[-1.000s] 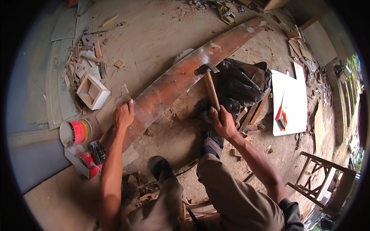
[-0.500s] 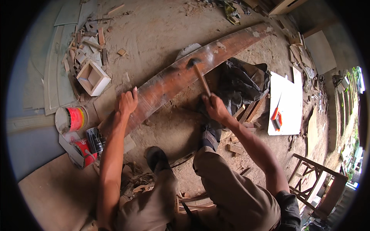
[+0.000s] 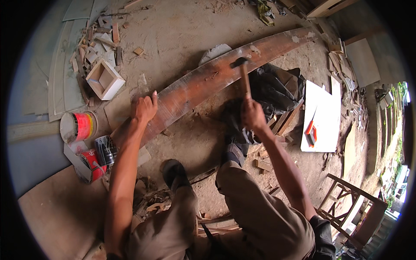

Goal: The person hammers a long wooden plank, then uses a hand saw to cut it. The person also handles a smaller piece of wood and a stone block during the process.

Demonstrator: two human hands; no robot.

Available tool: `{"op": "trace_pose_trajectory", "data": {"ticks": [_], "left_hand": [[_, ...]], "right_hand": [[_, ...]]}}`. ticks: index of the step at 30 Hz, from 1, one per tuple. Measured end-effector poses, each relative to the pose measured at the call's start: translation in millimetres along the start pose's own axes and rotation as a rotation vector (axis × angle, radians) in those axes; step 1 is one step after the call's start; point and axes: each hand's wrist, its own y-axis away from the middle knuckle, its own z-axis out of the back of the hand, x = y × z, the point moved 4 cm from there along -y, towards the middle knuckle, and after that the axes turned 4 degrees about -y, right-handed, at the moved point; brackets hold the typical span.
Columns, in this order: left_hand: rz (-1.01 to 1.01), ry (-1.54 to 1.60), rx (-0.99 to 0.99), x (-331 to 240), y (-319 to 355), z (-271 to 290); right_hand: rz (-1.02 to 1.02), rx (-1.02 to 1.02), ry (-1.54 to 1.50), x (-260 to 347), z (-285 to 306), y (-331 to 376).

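A long reddish-brown wooden plank (image 3: 195, 89), worn and scratched, lies slantwise from near my left knee to the far right. My left hand (image 3: 145, 108) grips its near-left part at the far edge, one finger pointing up. In my right hand (image 3: 253, 115) is a hammer (image 3: 245, 82) with a wooden handle, fingers closed round the handle's lower end. The dark hammer head is over the plank's middle; whether it touches the wood I cannot tell. A pale rounded stone or block (image 3: 215, 53) shows behind the plank's far edge.
Black plastic sheeting (image 3: 275, 86) lies right of the plank. Beyond it a red-handled saw (image 3: 310, 133) rests on a white board (image 3: 321, 108). Paint cans (image 3: 83, 125), a small wooden box (image 3: 105, 79) and wood scraps are on the left. A wooden stool (image 3: 353, 210) stands at lower right.
The hammer has moved to the right along the plank, its handle now more upright, and my right hand has gone with it. My left hand stays on the plank.
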Motion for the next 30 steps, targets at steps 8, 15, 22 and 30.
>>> {"op": "trace_pose_trajectory", "data": {"ticks": [8,15,22,30], "left_hand": [[0.026,0.134,-0.014,-9.2,3.3,30.7],[-0.01,0.008,0.007,-5.0,3.1,19.7],[-0.012,0.134,-0.014,-23.5,-17.1,17.1],[-0.017,0.138,-0.058,-23.1,-18.5,24.3]], "right_hand": [[0.481,-0.22,-0.493,43.7,-14.2,43.0],[0.071,-0.104,-0.192,34.1,-26.0,32.3],[0.479,-0.198,0.321,-4.7,-19.6,29.2],[0.34,-0.165,0.425,8.9,-24.0,37.3]]}}
